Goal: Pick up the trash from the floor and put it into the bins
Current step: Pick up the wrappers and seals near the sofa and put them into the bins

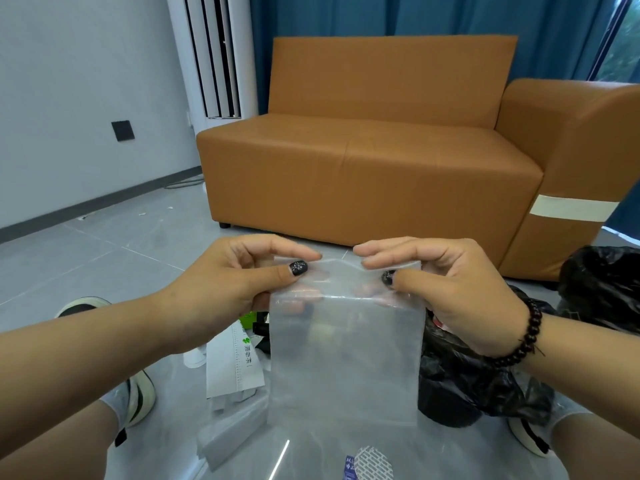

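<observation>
Both forearms reaching forward from the bottom corners, a dark bead bracelet [526, 336] round the right wrist. Left hand [239, 275] pinching the top left corner of a clear plastic bag [346, 355] between thumb and fingers; right hand [446, 282] pinching the top right corner in the same way. Black painted nails visible on both thumbs. Bag held upright in the air over the floor [86, 258], hanging flat and straight, its top edge stretched between the two hands.

Behind the bag, on the floor: a white paper wrapper [232, 368] with green printing, partly covered by the bag's left edge, and more pale plastic pieces [228, 434] lying nearer. Small round patterned item [374, 465] at the bottom edge of the floor, with a blue scrap touching its left side.

Just right of the bag, a bin lined with a black bag [460, 379], standing on the floor under the right forearm. Second black-lined bin [602, 285] farther right, near the sofa's arm. Shoe [138, 400] with white sole under the left forearm, another one [530, 438] at the lower right.

Orange sofa [370, 168] across the far side of the floor, blue curtain [381, 15] behind it, a white standing air conditioner [214, 57] by the grey wall.
</observation>
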